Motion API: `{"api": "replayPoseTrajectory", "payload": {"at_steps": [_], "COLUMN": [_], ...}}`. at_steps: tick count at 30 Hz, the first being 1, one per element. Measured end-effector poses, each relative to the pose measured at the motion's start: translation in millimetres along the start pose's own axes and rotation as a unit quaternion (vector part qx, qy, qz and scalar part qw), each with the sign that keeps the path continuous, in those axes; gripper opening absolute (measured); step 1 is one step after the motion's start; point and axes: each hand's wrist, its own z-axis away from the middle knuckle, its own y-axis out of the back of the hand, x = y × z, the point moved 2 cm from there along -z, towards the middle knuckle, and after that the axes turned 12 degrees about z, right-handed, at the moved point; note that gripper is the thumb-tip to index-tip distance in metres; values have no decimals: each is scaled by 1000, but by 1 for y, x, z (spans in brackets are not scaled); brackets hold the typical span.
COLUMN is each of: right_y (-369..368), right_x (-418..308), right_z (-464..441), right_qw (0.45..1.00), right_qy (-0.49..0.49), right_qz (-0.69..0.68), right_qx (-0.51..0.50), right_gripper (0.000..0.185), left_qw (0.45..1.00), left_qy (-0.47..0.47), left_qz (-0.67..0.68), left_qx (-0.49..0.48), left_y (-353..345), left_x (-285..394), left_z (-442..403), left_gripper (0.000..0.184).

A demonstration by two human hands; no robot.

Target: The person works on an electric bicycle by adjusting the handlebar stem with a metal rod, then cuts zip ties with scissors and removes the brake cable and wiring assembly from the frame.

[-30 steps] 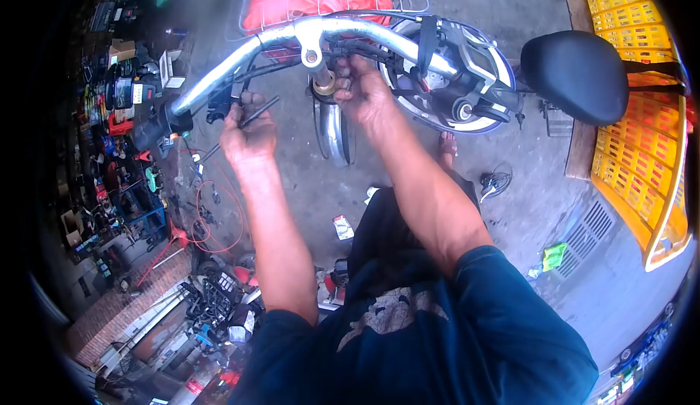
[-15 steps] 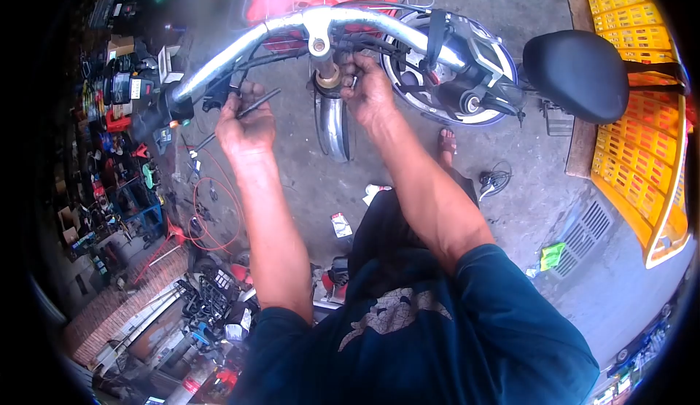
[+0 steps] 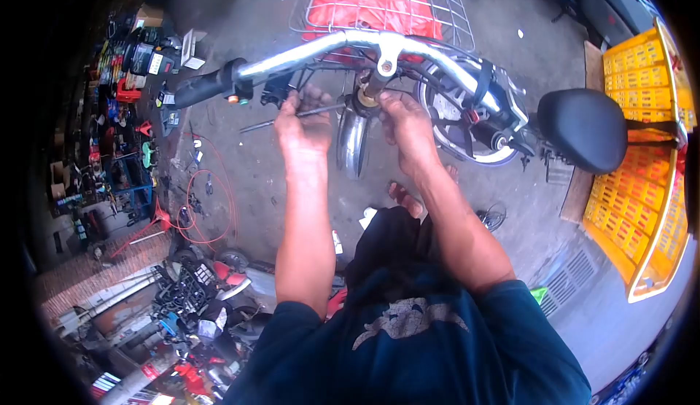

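Observation:
A thin metal rod (image 3: 257, 126) lies across my left hand (image 3: 306, 122), whose fingers are curled round it below the left side of the chrome handlebar (image 3: 295, 61). My right hand (image 3: 407, 124) is closed beside the stem (image 3: 378, 83), close to the brass-coloured ring (image 3: 364, 101) at its base; whatever its fingers pinch is hidden. Below the ring curves the chrome front fender (image 3: 353, 146). Dark cables run behind the handlebar and partly behind my fingers.
A wire basket (image 3: 458, 13) holding a red bag (image 3: 368, 4) is beyond the handlebar. At right are a wheel (image 3: 441, 117), a black seat (image 3: 583, 131) and a yellow crate (image 3: 634, 208). Tools and parts crowd the left, near a red hose (image 3: 235, 208).
The view has shifted, so the handlebar and both hands appear farther right and lower. The rod in my left hand now lies flatter, its inner end nearer the stem. A second foot shows.

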Motion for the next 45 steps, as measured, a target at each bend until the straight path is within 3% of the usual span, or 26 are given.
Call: {"api": "replayPoseTrajectory", "payload": {"at_steps": [2,5,6,9,10,11,14,16,18,19,20,21,23,25,28,29,31,32,35,36,37,39,40,43,45], "right_y": [-5,-31,-39,-63,-63,-71,-63,-48,-58,-77,-88,-103,-138,-172,-177,-186,-208,-219,-255,-265,-270,-301,-314,-361,-407], "right_x": [-2,-8,-12,-25,-21,-31,12,91,173,196,229,231,230,232,262,256,243,242,236,259,278,300,313,354,369], "right_z": [-3,-4,-2,6,4,18,23,18,23,34,35,43,59,63,49,46,47,49,71,70,67,73,70,50,51], "right_qw": [998,988,991,963,962,970,993,997,982,967,936,935,928,927,924,920,915,909,872,882,888,901,893,883,889], "right_qy": [9,143,134,258,250,197,-21,-49,-172,-235,-321,-330,-351,-353,-357,-355,-347,-344,-404,-353,-342,-322,-350,-301,-318], "right_qz": [46,60,21,51,85,99,63,41,-50,-73,-147,-121,-70,-63,13,21,10,4,-4,-5,12,46,40,100,166], "right_qx": [-30,-4,-7,62,68,101,97,38,-53,-63,-8,-41,-107,-105,-136,-163,-205,-236,-276,-313,-305,-286,-279,-346,-284], "right_gripper": [18,24,32,37,41,39,35,24,18,21,29,31,34,33,26,25,22,23,24,24,23,22,18,16,15], "left_qw": [1000,999,999,999,997,995,958,931,881,834,809,782,780,734,764,843,946,988,984,980,965,921,925,920,898], "left_qy": [12,17,20,24,35,43,44,69,27,-36,-57,-77,10,73,102,81,39,76,50,-55,-45,-138,-124,-105,-130], "left_qz": [-26,-32,-24,-33,-41,-47,-274,-356,-472,-551,-584,-618,-621,-668,-620,-513,-292,-132,-9,-103,-176,-302,-281,-264,-316], "left_qx": [-4,13,8,28,49,71,73,49,24,10,-18,-44,-80,-95,-146,-139,-138,-39,169,159,190,203,225,269,277], "left_y": [6,10,21,28,37,50,108,151,207,229,227,223,229,238,253,260,276,282,284,294,307,327,337,359,394], "left_x": [-1,-2,-2,3,6,13,39,50,43,41,52,64,85,100,118,121,134,140,158,159,156,166,175,228,248], "left_z": [4,27,24,45,50,57,78,78,89,89,102,113,128,135,133,134,135,132,128,117,112,93,86,59,35], "left_gripper": [15,17,17,17,18,18,24,27,29,30,31,33,55,63,60,57,53,37,14,12,23,30,32,36,38]}}
